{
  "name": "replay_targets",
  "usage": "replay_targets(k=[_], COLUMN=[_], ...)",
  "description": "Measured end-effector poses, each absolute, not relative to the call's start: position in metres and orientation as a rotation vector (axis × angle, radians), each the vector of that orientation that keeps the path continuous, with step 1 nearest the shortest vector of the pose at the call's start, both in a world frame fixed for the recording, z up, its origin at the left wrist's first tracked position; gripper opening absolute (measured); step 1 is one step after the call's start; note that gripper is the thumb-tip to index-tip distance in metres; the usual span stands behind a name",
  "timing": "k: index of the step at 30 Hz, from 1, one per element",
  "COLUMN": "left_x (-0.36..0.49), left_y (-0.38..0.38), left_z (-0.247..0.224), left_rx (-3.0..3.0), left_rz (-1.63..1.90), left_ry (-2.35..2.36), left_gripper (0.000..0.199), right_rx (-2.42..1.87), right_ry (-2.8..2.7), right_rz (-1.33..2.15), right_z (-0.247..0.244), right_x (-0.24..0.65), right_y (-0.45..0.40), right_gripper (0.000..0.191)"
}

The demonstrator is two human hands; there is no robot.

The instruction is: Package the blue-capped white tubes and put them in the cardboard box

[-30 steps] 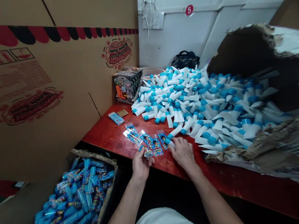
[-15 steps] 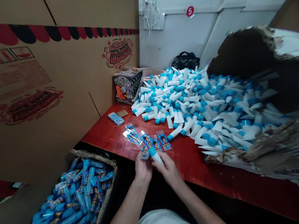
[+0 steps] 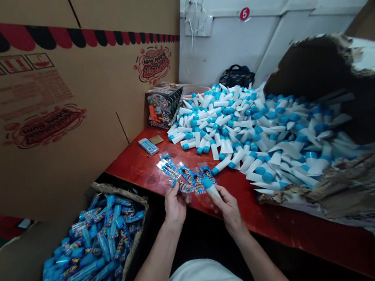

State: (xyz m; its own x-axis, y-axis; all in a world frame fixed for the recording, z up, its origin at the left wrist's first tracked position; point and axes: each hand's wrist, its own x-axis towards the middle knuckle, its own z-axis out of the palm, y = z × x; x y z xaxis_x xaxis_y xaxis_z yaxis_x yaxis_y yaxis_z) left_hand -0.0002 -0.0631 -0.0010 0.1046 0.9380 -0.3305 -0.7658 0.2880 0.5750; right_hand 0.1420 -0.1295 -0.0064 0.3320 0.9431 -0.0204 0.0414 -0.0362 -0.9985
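Many tubes (image 3: pixel 253 131), torn carton (image 3: pixel 333 191) alongside; probably a bag (image 3: pixel 237 77) behind

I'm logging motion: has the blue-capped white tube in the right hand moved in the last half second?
Yes: the blue-capped white tube has shifted rightward, judged against the rightmost blue printed packet lying on the red table.

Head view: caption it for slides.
Left hand holds a printed packet, right hand a blue-capped white tube, over a red table.
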Motion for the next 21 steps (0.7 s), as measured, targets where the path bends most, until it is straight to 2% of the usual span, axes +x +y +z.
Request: replay_targets(k=[5,13,21], left_x=[-0.001,-0.005,-0.004], left_y=[-0.061,-0.062,-0.059], left_z=[-0.003,-0.004,-0.002], left_rx=[0.247,0.269,0.302], left_rz=[1.277,1.324,1.335], left_ry=[0.744,0.731,0.715], left_gripper=[0.024,0.025,0.026], right_rx=[-1.405,-1.478,-1.678], right_ry=[-1.397,-1.633,-1.846], right_rz=[0.626,0.38,-0.208], right_z=[0.006,0.0,0.007], right_x=[0.127,0.125,0.125], right_y=[-0.14,-0.143,-0.144], right_gripper=[0.031,0.033,0.038])
